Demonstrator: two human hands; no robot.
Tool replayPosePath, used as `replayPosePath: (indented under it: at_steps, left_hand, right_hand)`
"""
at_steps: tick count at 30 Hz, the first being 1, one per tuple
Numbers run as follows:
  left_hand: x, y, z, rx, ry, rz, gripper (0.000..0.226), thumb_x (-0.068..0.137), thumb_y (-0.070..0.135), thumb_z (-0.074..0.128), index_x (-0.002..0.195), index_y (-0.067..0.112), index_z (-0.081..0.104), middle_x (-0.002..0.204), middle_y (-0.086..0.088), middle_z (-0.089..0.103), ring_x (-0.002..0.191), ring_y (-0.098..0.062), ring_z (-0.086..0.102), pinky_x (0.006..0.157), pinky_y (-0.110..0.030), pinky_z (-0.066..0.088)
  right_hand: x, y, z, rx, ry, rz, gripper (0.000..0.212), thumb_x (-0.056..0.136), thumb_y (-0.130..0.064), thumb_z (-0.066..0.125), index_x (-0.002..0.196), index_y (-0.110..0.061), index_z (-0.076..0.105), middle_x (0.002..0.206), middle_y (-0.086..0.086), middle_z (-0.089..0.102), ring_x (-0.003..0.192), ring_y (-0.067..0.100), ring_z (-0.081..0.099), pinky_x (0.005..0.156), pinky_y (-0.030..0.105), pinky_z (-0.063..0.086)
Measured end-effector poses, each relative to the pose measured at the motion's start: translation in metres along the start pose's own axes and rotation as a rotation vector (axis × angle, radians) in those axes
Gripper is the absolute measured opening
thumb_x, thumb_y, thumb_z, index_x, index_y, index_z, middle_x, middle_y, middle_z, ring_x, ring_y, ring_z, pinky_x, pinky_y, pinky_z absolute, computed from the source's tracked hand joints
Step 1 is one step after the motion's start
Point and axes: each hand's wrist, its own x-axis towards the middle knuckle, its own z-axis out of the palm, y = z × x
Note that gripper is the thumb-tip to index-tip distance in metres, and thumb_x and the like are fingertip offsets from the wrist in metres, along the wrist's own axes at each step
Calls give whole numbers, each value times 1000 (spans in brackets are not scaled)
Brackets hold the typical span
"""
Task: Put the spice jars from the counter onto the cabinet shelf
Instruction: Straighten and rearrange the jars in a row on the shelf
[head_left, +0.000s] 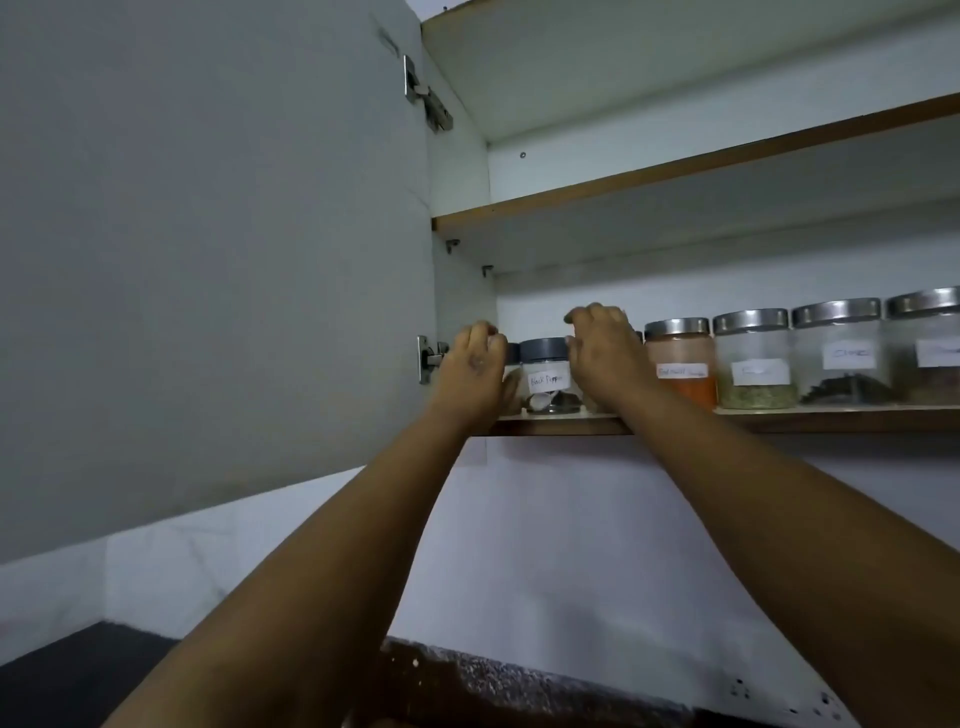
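Note:
Both my arms reach up to the lower cabinet shelf (561, 423). My left hand (475, 366) wraps a small jar at the shelf's far left; only a sliver of its dark lid (513, 353) shows. Between my hands stands a black pepper jar (546, 376) with a grey lid and a white label. My right hand (605, 353) covers another jar just right of it, hiding that jar almost fully. Further right stand a jar of orange powder (680, 364), a jar of green herbs (756, 364) and two more steel-lidded jars (841, 353), all upright in a row.
The open cabinet door (218, 260) hangs at the left, with its hinge (428, 358) close to my left hand. An upper shelf (675, 171) runs above. A dark speckled counter (493, 686) lies below against the white tiled wall.

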Motion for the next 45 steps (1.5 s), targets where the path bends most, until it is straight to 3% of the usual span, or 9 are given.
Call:
replayPosePath:
  at_steps: [4, 7, 12, 17, 20, 23, 30, 39, 45]
  left_hand:
    - [41, -20, 3, 98, 41, 37, 31, 97, 29, 47, 102, 3, 64, 107, -12, 60, 100, -26, 51, 80, -36, 45]
    - [65, -23, 9, 3, -96, -77, 30, 94, 24, 49, 106, 0, 62, 114, -17, 58, 108, -29, 51, 88, -38, 43]
    - [89, -36, 2, -123, -428, -155, 53, 86, 18, 56, 137, 8, 42, 139, -15, 46, 127, -31, 45, 100, -38, 42]
    - [107, -59, -6, 41, -677, -108, 40, 88, 16, 60, 127, 9, 59, 129, -11, 59, 114, -28, 58, 95, -38, 50]
    - [113, -57, -2, 66, -701, -27, 43, 89, 29, 64, 127, 11, 60, 128, -8, 60, 115, -27, 58, 102, -42, 46]
    - [119, -50, 11, 112, -728, 42, 41, 90, 32, 64, 125, 10, 63, 124, -8, 63, 110, -27, 61, 99, -40, 48]
    - [137, -54, 46, 120, -721, 26, 39, 87, 25, 69, 124, 13, 65, 124, -6, 64, 112, -24, 59, 100, -37, 48]
    - [182, -55, 91, 110, -949, -5, 40, 85, 25, 71, 123, 13, 64, 124, -7, 63, 111, -25, 62, 100, -41, 50]
    - [188, -55, 122, 170, -997, 30, 41, 89, 26, 67, 127, 13, 60, 129, -9, 58, 115, -26, 59, 101, -42, 48]
  right_hand:
    - [34, -15, 7, -70, 10, -5, 28, 93, -28, 60, 117, -14, 56, 114, 7, 61, 112, 25, 49, 88, 37, 43]
    - [46, -21, 11, -184, -38, 12, 15, 91, -24, 60, 102, -14, 61, 101, 5, 64, 108, 26, 50, 84, 37, 41]
    - [66, -28, 14, -330, -216, -38, 43, 86, -13, 52, 129, -17, 52, 134, 6, 50, 127, 25, 39, 102, 40, 33]
    - [92, -36, 18, -310, -506, 6, 47, 98, -22, 43, 144, -13, 42, 149, 10, 40, 138, 27, 34, 111, 38, 32]
    - [99, -43, 22, -461, -634, 7, 47, 101, -33, 43, 144, -13, 42, 146, 10, 45, 133, 28, 43, 109, 40, 37]
    - [106, -46, 27, -542, -730, -28, 32, 100, -26, 47, 123, -9, 62, 126, 11, 61, 108, 26, 58, 97, 38, 47]
    - [122, -31, 37, -605, -787, -100, 35, 100, -27, 50, 133, -18, 59, 137, 2, 55, 122, 24, 52, 101, 32, 41]
    - [163, -5, 97, -679, -836, 70, 30, 93, -19, 61, 119, -5, 65, 112, 11, 65, 87, 23, 56, 76, 32, 46]
    - [183, 0, 113, -735, -987, 69, 33, 96, -23, 59, 126, -11, 64, 118, 8, 66, 105, 25, 65, 95, 36, 50]
